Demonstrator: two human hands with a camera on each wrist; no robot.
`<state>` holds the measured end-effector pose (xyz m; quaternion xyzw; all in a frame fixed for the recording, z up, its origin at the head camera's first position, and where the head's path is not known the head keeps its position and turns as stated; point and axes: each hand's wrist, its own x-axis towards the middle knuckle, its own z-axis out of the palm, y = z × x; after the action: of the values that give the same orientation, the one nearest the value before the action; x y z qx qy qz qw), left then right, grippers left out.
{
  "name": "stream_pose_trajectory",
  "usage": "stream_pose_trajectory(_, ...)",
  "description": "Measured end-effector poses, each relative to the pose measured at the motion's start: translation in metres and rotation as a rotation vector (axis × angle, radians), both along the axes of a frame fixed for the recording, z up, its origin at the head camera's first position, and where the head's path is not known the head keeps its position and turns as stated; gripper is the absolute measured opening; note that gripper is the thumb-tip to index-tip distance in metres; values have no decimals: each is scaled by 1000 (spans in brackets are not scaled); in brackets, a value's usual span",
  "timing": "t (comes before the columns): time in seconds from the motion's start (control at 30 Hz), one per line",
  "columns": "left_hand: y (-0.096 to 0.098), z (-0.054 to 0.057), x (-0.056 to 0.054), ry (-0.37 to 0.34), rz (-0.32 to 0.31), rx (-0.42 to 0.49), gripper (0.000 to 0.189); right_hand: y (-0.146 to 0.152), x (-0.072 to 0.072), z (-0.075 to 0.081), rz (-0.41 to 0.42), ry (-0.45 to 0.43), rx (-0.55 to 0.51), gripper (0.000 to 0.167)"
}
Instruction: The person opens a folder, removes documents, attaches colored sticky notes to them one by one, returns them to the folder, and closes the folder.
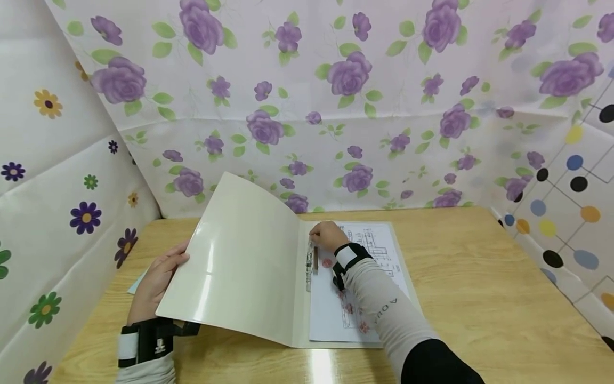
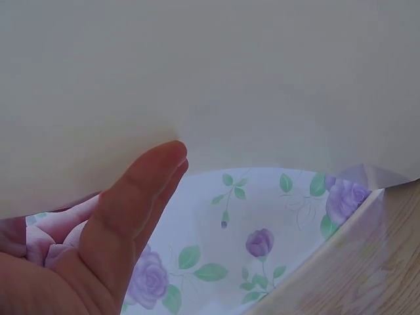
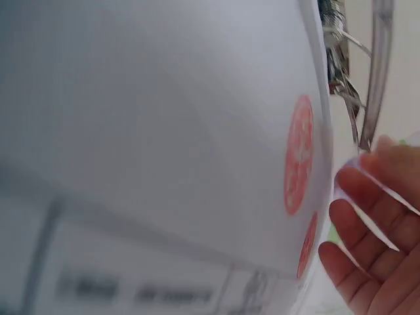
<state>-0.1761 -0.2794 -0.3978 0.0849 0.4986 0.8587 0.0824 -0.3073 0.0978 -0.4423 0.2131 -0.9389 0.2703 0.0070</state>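
A cream file folder (image 1: 249, 256) lies open on the wooden table, its front cover raised and tilted at the left. My left hand (image 1: 160, 277) grips the cover's outer edge; in the left wrist view its fingers (image 2: 141, 190) rest against the pale cover. Printed sheets (image 1: 331, 314) with red stamps lie on the folder's right side. Along the spine sits a metal clip (image 1: 309, 266) with a raised bar (image 3: 379, 59). My right hand (image 1: 330, 236) pinches the bar's upper end with thumb and index finger, the other fingers loosely curved.
A light blue item (image 1: 136, 284) shows partly behind my left hand. The wooden table (image 1: 470, 277) extends to the right of the folder. Flowered cloth (image 1: 307, 106) hangs behind the table, with patterned cloths at both sides.
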Motion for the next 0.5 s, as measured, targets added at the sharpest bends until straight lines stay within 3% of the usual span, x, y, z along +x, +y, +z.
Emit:
stream_pose_trajectory(0.23,0,3,1,1,33,-31,58,23,2,12,-64,15,-108,24)
stream_pose_trajectory(0.33,2,4,0,-15,52,-70,58,41,4,19,-188,-6,-213,27)
stream_pose_trajectory(0.5,5,5,-1,-52,69,-124,59,88,8,25,-416,-132,-361,36)
